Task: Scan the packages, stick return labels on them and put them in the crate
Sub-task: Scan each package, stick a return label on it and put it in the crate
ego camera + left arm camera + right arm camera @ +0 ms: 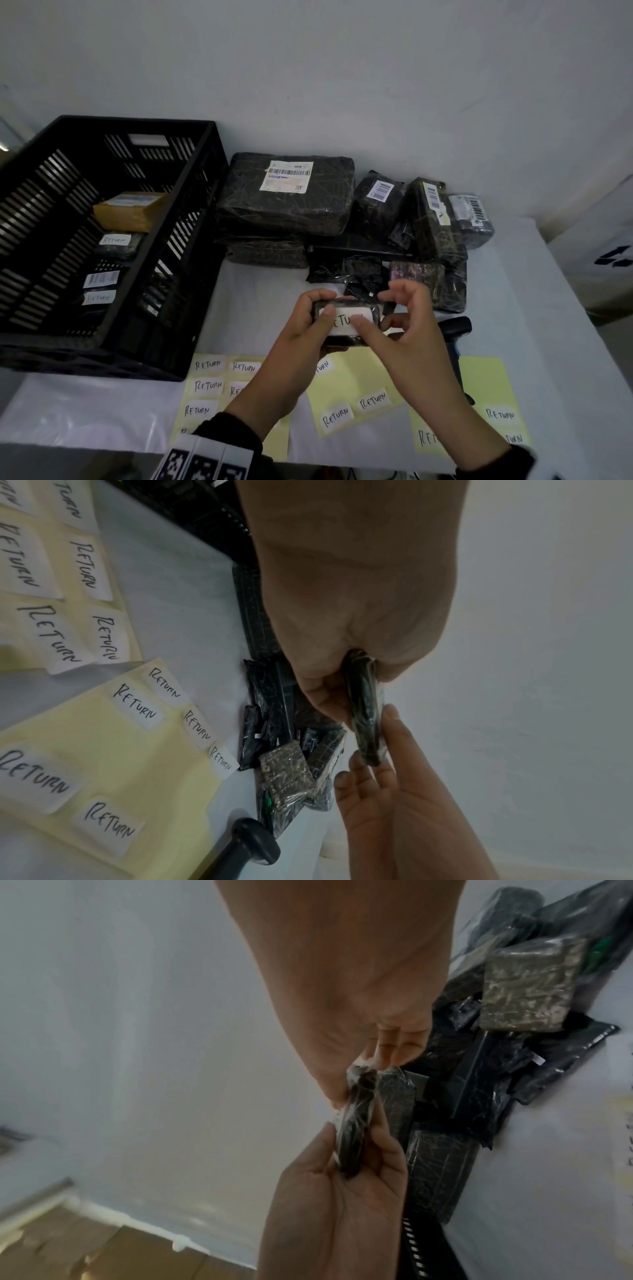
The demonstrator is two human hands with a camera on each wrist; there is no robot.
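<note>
Plain pale wall behind, and a tabletop (534, 308) under a white cover with stuff spread all over it. Big black slatted crate (191, 240) sits on the left with a few parcels already inside, two of them showing RETURN stickers, plus a tan box (130, 210). A heap of dark wrapped packages (287, 195) is piled against the wall to the right of the crate, several with barcode labels. Yellow backing sheets (352, 387) full of handwritten RETURN labels lie along the near edge, and a black scanner (457, 329) rests on the tabletop just right of the hands.

The small dark package (346, 337) is held up above the sheets, in front of the heap. The left hand (301, 329) grips its left end, fingers curled behind and thumb on the front. The right hand (407, 329) has its thumb pressing the white RETURN label (346, 320) onto the package's face, other fingers loosely spread behind.
</note>
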